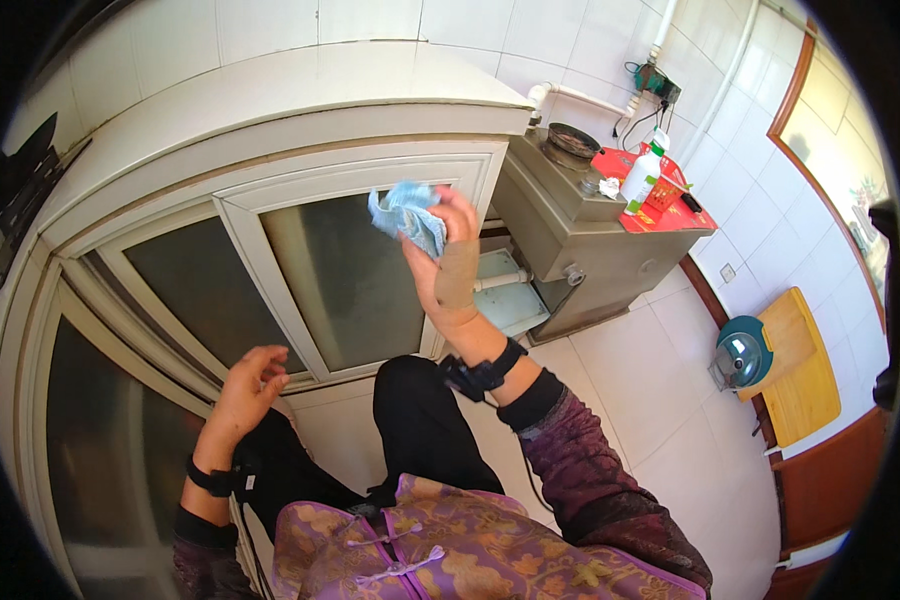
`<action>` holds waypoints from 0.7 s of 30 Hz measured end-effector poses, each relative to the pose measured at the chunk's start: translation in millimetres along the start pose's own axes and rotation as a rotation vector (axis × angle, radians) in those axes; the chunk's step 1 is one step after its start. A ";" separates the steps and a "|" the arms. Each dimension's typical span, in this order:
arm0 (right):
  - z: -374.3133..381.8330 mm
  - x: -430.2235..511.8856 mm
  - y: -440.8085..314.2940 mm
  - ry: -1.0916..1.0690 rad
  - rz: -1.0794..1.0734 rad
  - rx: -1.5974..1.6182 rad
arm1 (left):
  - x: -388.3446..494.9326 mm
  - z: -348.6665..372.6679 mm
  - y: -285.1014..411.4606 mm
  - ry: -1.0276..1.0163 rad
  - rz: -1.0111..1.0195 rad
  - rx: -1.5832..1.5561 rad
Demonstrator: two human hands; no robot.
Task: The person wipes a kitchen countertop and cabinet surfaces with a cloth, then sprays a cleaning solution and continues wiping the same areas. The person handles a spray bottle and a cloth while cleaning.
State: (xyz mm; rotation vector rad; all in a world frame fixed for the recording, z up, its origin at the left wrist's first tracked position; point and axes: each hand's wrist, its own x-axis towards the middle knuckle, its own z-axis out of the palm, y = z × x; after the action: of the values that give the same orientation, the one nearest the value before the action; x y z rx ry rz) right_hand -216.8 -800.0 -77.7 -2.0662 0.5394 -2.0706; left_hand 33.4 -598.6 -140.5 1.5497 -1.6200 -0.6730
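Note:
My right hand, with a tan wrap across its palm, grips a crumpled light-blue cloth. Hand and cloth are in front of the upper right part of a framed sliding cabinet door with a dark glass panel; whether the cloth touches it I cannot tell. Lower down on the left, my left hand holds nothing, its fingers loosely curled and apart, near the bottom of the neighbouring glass panel. Both wrists wear black straps with small devices.
The white countertop runs above the doors. Right of it, a metal stove unit bears a pan, a spray bottle and a red basket. A yellow folding table and a teal lidded container stand by the wall.

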 end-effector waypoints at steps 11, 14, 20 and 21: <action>111.3 -38.3 67.8 -0.389 -0.478 -0.305 | -34.1 -8.2 -72.9 -0.170 -0.154 0.023; 112.6 -85.4 100.3 -0.626 -0.482 -0.246 | -44.8 -15.1 -81.1 -0.031 -0.253 -0.122; 72.4 -161.9 137.7 -0.900 -0.457 -0.237 | -63.3 -21.9 -89.0 0.092 -0.332 -0.092; 67.1 -162.3 140.5 -0.946 -0.451 -0.289 | -65.8 -22.1 -89.0 0.096 -0.325 -0.062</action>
State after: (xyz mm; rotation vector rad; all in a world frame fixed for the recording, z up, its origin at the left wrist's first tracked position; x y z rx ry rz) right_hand -164.7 -879.1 -281.8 -3.1879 0.2135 -0.9189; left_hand 99.2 -541.1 -212.0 1.7900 -1.2770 -0.7989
